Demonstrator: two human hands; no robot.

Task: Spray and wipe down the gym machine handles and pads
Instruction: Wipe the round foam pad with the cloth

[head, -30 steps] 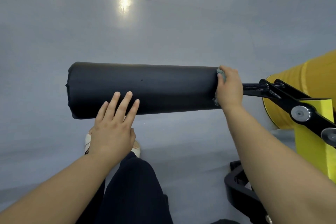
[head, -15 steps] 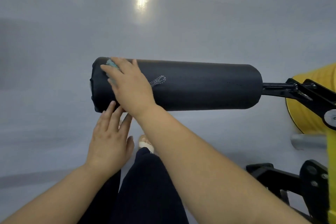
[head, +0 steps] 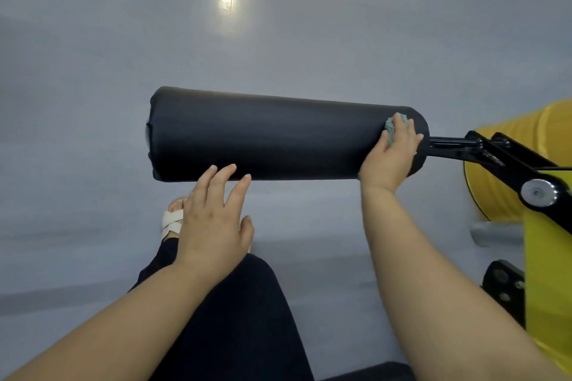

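A long black roller pad (head: 272, 136) lies level across the middle of the view, fixed at its right end to a black metal arm (head: 483, 151). My right hand (head: 390, 154) presses a small blue-green cloth (head: 391, 128) against the pad's right end; only an edge of the cloth shows past the fingers. My left hand (head: 213, 219) is below the pad's left part, fingers straight, fingertips touching its lower edge.
A yellow machine frame (head: 548, 269) and a yellow roller (head: 510, 164) stand at the right, with black brackets below. Grey floor (head: 93, 71) lies beyond the pad. My dark trouser leg (head: 235, 318) and a white sandal (head: 172, 223) are under the left hand.
My right hand slid the cloth from the pad's left end back to its right end. The left hand stayed under the pad's left part.
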